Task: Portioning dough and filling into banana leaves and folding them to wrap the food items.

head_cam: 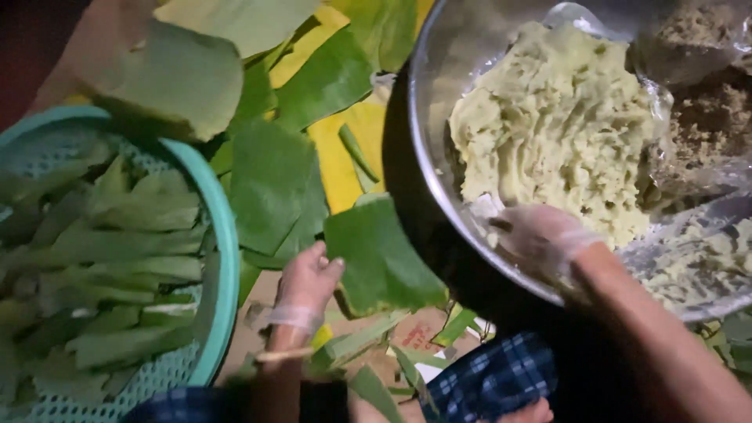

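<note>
Leaf piece: the green leaf piece (381, 258) lies flat between the two bowls, your left hand (304, 286) pinching its near edge in gloved fingers.
Right hand: your right hand (540, 235), gloved, reaches into the steel bowl (427, 168); fingers curled at the pale dough (552, 129), grip unclear.
Surroundings: teal basket (223, 235) of folded leaves at left; loose leaves (270, 184) behind.
</note>
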